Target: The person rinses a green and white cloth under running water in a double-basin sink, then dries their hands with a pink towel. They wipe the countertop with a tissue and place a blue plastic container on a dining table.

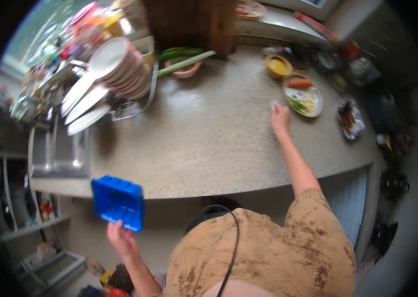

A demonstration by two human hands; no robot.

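Note:
My left hand [123,237] grips the lower rim of a blue plastic tray [118,202], tilted on its side just off the counter's front edge. The tray's hollow side faces me, and no contents show in it. Over the countertop [201,148], my right hand [280,119] has its fingers closed around a small whitish scrap [275,105], too blurred to name. Close to that hand stands an oval plate [316,109] with a carrot [300,83], chopped greens [297,105] and pale shredded food [310,99]. Behind the plate is a yellow bowl [278,67] with yellow contents.
Stacked bowls [120,67] and white plates [86,105] fill a wire dish rack [149,98] beside a steel sink [58,148]. A leek [186,64] lies across a pink bowl [185,73]. A foil tray [350,119] with brown contents stands at right. A black cable [237,237] hangs before my shirt.

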